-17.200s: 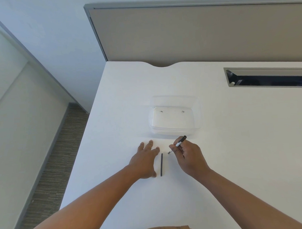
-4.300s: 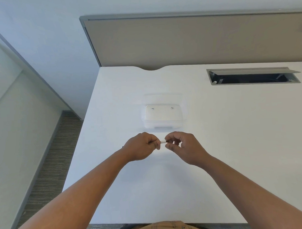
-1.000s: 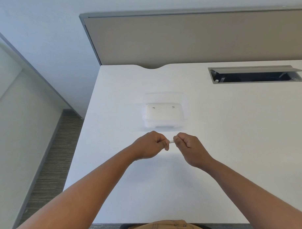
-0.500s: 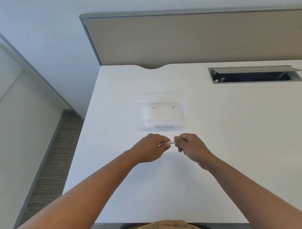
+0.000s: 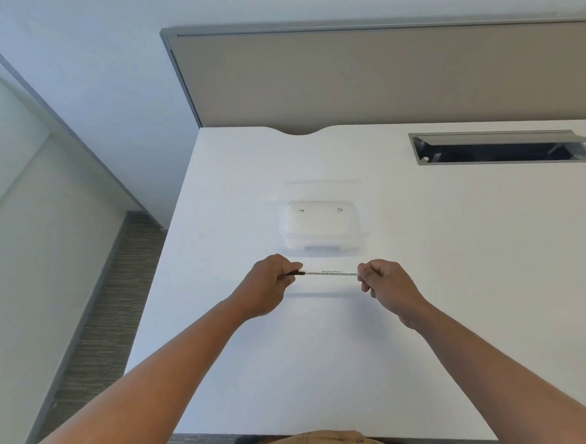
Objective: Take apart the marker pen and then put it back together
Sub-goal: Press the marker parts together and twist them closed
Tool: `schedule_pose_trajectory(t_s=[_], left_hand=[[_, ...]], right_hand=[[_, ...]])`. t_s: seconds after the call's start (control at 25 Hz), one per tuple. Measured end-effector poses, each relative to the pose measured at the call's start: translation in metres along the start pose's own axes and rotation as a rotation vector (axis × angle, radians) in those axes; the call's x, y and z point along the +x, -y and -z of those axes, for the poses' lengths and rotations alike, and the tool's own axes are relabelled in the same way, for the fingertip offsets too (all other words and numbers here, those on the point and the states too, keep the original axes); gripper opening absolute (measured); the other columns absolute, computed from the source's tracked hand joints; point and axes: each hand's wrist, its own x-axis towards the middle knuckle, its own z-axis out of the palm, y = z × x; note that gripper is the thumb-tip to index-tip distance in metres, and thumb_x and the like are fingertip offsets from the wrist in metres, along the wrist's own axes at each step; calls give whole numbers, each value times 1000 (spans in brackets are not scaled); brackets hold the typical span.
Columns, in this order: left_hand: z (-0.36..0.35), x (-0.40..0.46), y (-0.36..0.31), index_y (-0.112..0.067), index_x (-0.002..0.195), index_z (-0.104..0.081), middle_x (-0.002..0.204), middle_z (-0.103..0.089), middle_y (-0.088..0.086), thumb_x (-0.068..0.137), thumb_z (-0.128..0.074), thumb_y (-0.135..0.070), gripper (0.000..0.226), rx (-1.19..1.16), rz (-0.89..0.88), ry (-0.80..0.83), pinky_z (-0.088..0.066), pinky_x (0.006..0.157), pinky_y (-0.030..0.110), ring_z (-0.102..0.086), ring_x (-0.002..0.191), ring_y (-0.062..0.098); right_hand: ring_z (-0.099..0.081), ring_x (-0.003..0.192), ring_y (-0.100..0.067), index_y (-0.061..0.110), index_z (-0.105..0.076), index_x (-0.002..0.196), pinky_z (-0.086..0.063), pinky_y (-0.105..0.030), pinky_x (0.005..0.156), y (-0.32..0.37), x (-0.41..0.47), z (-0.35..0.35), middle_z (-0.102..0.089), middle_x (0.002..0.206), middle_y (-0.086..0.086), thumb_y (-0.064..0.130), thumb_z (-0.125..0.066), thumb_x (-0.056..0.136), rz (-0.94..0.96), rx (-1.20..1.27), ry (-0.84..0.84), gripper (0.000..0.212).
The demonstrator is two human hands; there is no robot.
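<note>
Fingers of both hands pinch the marker's ends above the white desk, bare around them, its left edge well clear; clear box just beyond; left hand grips the dark tip, right hand the white barrel; marker level.

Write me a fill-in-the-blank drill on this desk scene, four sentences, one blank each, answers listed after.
1. The marker pen is held at both ends, lying roughly ____ above the desk.
2. The dark end of the pen sits in the ____ hand.
3. The right hand grips the pen's ____ end.
4. Beyond the hands stands a clear plastic ____.

Missing words: horizontal; left; white; container
</note>
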Motion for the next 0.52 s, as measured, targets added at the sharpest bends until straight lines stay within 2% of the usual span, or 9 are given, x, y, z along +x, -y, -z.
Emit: schedule_pose_trajectory(t_s=[0.08,0.16,0.28,0.4,0.52], left_hand=[[-2,3,2,-16,134,-64,109,-57,-3,102,-50,-3,38,40,-4,12,-37,77,6,-54,98,8],[-6,7,8,-16,133,-65,112,-54,2,101,-47,0,40,97,-6,40,-36,79,14,-51,99,15],[-13,11,15,-14,131,-66,111,-54,1,100,-47,0,39,152,6,41,-34,83,17,-50,98,14],[-18,14,18,-14,126,-68,109,-64,0,99,-53,-1,34,86,30,-53,-40,85,21,-58,97,13],[-24,16,22,-21,100,-69,93,-68,-6,94,-57,-3,22,87,37,-84,-42,73,25,-58,80,8]], right_hand=[[-55,64,-15,13,-70,84,-45,-29,65,-6,3,0,-71,73,4,36,-58,100,-10,-4,10,30],[-57,63,-12,16,-73,83,-48,-26,62,-14,6,-2,-72,72,6,27,-62,98,-10,-5,11,21],[-57,64,-12,19,-75,79,-51,-19,59,-20,10,-5,-70,71,9,11,-65,94,36,9,10,19],[-61,65,-14,21,-74,91,-52,-21,64,-23,13,-2,-70,79,2,11,-71,91,87,-50,-16,10],[-58,65,-1,19,-73,93,-44,-7,61,-28,19,-1,-68,78,8,10,-72,90,153,-200,-44,9]])
